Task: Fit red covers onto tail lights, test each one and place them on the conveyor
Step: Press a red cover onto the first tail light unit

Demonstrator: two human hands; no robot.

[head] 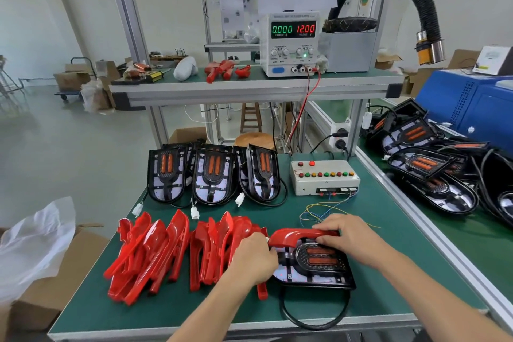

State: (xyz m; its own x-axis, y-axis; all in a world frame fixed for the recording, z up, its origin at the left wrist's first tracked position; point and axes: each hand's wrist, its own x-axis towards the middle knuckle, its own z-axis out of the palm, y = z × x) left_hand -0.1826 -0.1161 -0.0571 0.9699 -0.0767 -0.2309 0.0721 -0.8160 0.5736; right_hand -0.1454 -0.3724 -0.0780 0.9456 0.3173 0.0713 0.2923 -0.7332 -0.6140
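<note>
A black tail light lies flat on the green bench near its front. A red cover sits over the light's far edge. My left hand grips the cover's left end and the light's left side, fingers curled. My right hand presses down on the cover's right part, fingers bent over it. The light's black cable loops toward the front edge. To the left stands a row of several loose red covers. Behind them, three uncovered tail lights lean upright.
A test box with coloured buttons sits at the back right, thin wires trailing toward my right hand. A power supply on the upper shelf reads 12.00. The conveyor on the right carries several tail lights. A cardboard box stands at the left.
</note>
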